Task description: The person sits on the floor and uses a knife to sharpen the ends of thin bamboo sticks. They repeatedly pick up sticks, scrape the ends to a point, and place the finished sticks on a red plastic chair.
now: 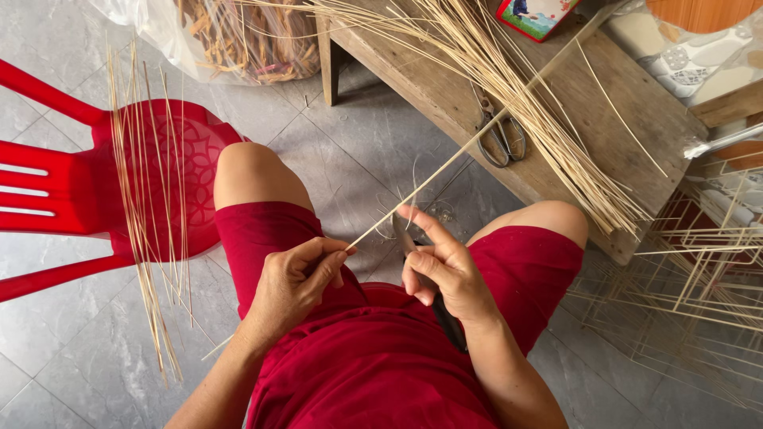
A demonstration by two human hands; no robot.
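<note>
Left hand (pixel 292 280) is pinching the near end of a long thin pale bamboo strip (pixel 445 168), fingers closed tight on it. Strip is running far-right over the wooden bench (pixel 636 119). Right hand (pixel 442 266) is gripping a dark-handled knife (pixel 445 318), blade prob. touching the strip w/ forefinger resting on it. Red plastic chair (pixel 79 191) is sitting left.

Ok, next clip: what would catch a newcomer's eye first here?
Probably the red plastic chair at left, with thin strips laid across its seat. At centre, the left hand pinches one long strip while the right hand holds a knife against it. A bigger bundle lies on the wooden bench.
</note>
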